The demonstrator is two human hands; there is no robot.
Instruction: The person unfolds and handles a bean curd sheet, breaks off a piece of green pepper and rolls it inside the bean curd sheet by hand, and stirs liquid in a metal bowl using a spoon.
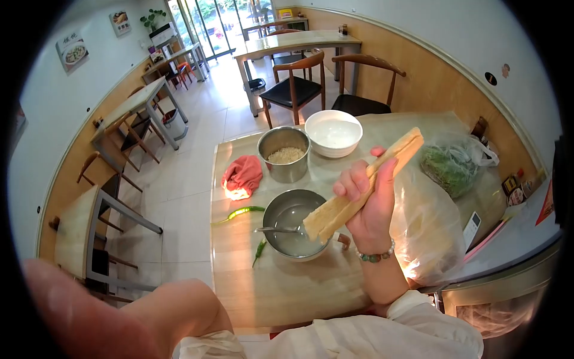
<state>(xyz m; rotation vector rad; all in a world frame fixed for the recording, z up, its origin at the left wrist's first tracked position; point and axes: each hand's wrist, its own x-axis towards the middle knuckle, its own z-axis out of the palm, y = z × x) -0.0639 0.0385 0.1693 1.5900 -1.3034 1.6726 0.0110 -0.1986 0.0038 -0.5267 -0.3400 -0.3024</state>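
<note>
My right hand (372, 206) is closed around a long, flattish tan piece of food (365, 185), which slants up to the right. Its lower end is above the rim of a metal bowl (284, 246) holding cloudy liquid and a spoon (278, 230). My left hand (78, 305) is large and blurred at the lower left, close to the camera, its fingers not distinguishable. Behind the bowl stand a metal pot (288, 170) with pale grains inside and a white bowl (333, 146). Green chillies (244, 211) (259, 252) lie left of the metal bowl.
A red cloth (243, 175) lies on the table's left (239, 299). At right are a clear plastic bag (427, 221), a bag of greens (448, 170) and a white device (472, 227). Chairs (293, 90) and other tables (299, 43) stand beyond.
</note>
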